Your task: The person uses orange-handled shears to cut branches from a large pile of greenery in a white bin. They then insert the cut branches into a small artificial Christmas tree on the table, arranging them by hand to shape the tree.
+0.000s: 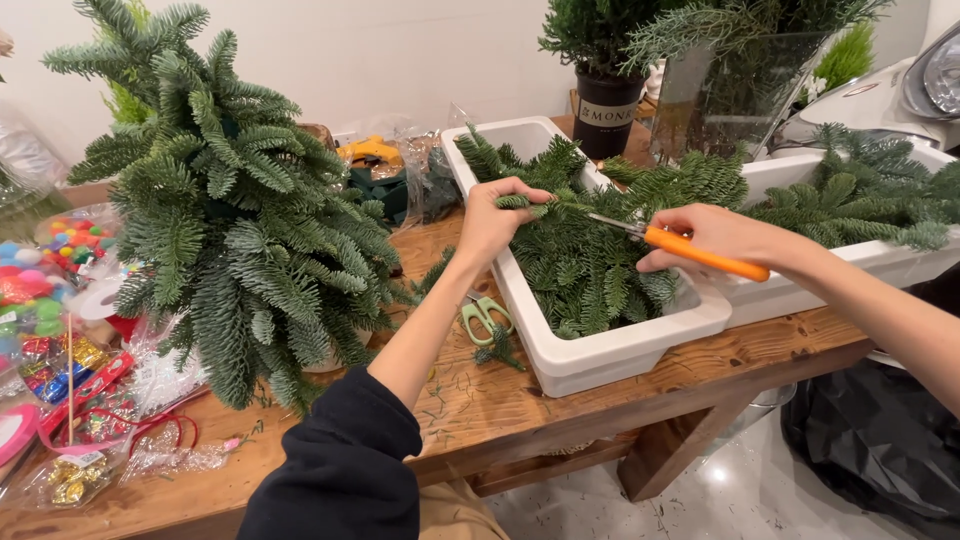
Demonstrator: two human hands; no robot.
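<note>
We see the left hand point(497, 215) pinched on a fir sprig point(530, 203), fingers closed around its stem, held just above the greenery heaped in the near white trough point(600, 355). The sprig lies roughly level, its long axis running left to right, tip pointing right toward the blades. The right hand point(715, 235) is wrapped tight around the orange-handled snips point(680, 245); their long axis also runs across the view, handles to the right and slightly lower, blades aimed left at the sprig (we cannot tell whether the blades are parted or meeting).

A second white trough point(800, 290) of fir cuttings sits just right of the first, touching it. On the wooden table point(480, 400) a pair of green-handled scissors point(485, 315) lies just beside the near trough's left wall. A full fir arrangement point(235, 220) stands at the left.

As for packaging: clear crinkled bags point(165, 455) of shiny wrapped ornaments and coloured pompoms spread along the table's left edge. A black round pot point(605, 110) with a pale printed label on its front stands behind the troughs, beside a tall clear glass vase point(720, 100). A yellow glue gun point(368, 150) rests at the back.
</note>
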